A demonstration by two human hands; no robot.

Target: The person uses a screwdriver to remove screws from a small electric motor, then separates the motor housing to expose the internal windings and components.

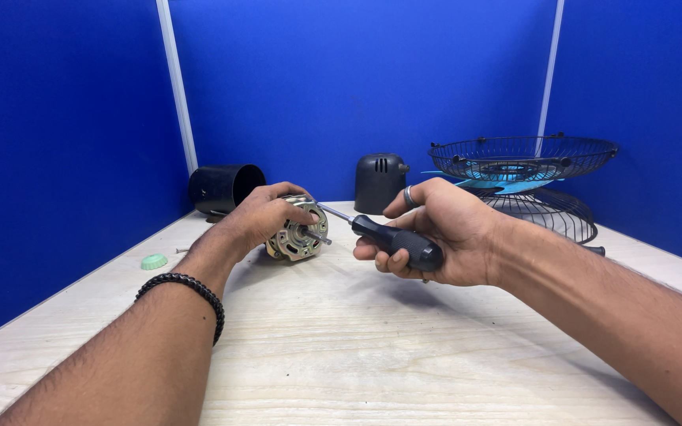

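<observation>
- Head view looks down on a pale wooden table (372,347) set against blue partition walls (357,79), with both forearms reaching in from the near edge.
- Beyond the right hand (444,233), well apart from it, two wire fan guards (526,170) are stacked, with a light-blue fan blade (507,184) showing between them.
- Behind the left hand (266,217), a black cylindrical housing (226,188) lies on its side, its open mouth turned toward the camera.
- Between the two hands and farther back stands a dark rounded motor cover (379,181), upright.
- Left hand curls over the top of a metal fan motor (297,233), fingers half closed around its casing and thumb pressed on the near face; the motor rests on the table with its shaft pointing toward the right hand.
- Right hand is closed firmly round the black handle of a screwdriver (396,241), thumb raised above it, a ring on one finger; the hand hovers just above the table.
- Screwdriver's thin metal shaft runs from the right hand up to the left, its tip at the motor's face beside the left fingers; whether it touches a screw cannot be told.
- Left wrist wears a black beaded bracelet (187,288).
- Left of the left hand, near the wall, a small pale-green cap (154,261) lies on the table.
</observation>
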